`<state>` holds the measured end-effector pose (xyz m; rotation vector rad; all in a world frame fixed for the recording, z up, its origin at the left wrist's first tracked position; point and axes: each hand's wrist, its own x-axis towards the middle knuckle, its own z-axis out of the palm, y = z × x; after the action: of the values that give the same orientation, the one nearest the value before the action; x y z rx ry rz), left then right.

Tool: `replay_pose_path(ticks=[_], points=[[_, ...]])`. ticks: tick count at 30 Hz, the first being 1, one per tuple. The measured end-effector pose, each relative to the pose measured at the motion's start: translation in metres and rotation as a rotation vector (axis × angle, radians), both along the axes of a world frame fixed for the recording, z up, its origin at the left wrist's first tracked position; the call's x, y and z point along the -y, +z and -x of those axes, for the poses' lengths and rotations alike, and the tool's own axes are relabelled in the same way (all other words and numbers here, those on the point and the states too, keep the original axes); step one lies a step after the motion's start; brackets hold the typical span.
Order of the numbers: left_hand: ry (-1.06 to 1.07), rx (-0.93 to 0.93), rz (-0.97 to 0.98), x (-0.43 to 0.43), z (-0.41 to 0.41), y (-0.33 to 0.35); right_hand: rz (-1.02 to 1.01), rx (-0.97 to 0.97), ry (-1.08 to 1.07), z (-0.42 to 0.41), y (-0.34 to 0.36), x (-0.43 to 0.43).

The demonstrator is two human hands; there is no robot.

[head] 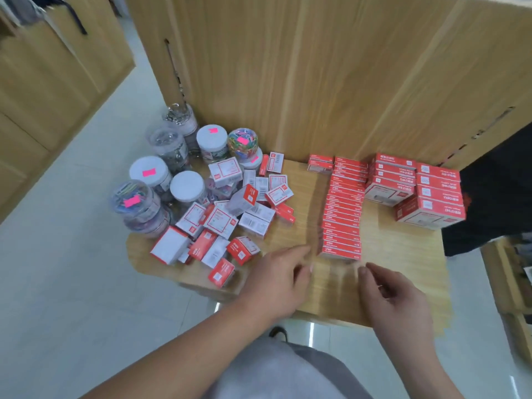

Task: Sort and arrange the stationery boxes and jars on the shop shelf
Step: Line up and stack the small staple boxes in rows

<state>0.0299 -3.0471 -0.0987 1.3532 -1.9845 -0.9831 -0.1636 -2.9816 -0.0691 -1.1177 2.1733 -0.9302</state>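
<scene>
My two bare hands hover over the near part of a wooden shelf (403, 254), both empty. My left hand (276, 280) has loosely spread fingers pointing right at the near end of a tidy row of flat red boxes (344, 208) — packed edge to edge, I judge, to save space. My right hand (397, 295) is relaxed, fingers slightly curled, just near of that row. An unsorted heap of small boxes (230, 220) lies to the left; jars (184, 168) cluster far left — stacked red boxes (414, 185) sit far right.
</scene>
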Motion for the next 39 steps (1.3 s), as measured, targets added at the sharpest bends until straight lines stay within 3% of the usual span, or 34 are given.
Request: replay_pose_path(ticks=[3,7,9,12,14,17,25,28,35,39], points=[[-0.002,-0.06,-0.013,-0.012,-0.019,0.017,0.101,0.059,0.07,-0.024,0.027,0.003],[-0.058,-0.051,0.04,-0.033,-0.056,0.047,0.098,0.117,0.402,-0.071,0.038,0.031],[-0.031,0.005,0.089,-0.046,-0.083,0.056,0.093,0.032,0.556,-0.09,0.032,0.047],[0.198,0.074,0.116,-0.056,-0.124,0.054,0.082,-0.15,0.741,-0.109,0.02,0.061],[0.302,0.145,0.065,-0.052,-0.137,0.049,0.065,-0.225,0.745,-0.12,0.015,0.067],[0.298,0.217,0.067,-0.045,-0.132,0.035,0.087,-0.251,0.738,-0.133,0.01,0.07],[0.232,0.029,-0.007,-0.045,-0.132,0.022,0.238,-0.364,0.789,-0.117,-0.007,0.06],[0.205,0.038,0.007,-0.043,-0.124,0.02,0.232,-0.395,0.79,-0.112,-0.016,0.054],[0.207,0.317,0.163,-0.034,-0.108,0.019,0.155,-0.296,0.749,-0.094,-0.005,0.063],[0.158,0.313,0.225,-0.035,-0.102,0.024,0.129,-0.318,0.817,-0.088,0.003,0.071]])
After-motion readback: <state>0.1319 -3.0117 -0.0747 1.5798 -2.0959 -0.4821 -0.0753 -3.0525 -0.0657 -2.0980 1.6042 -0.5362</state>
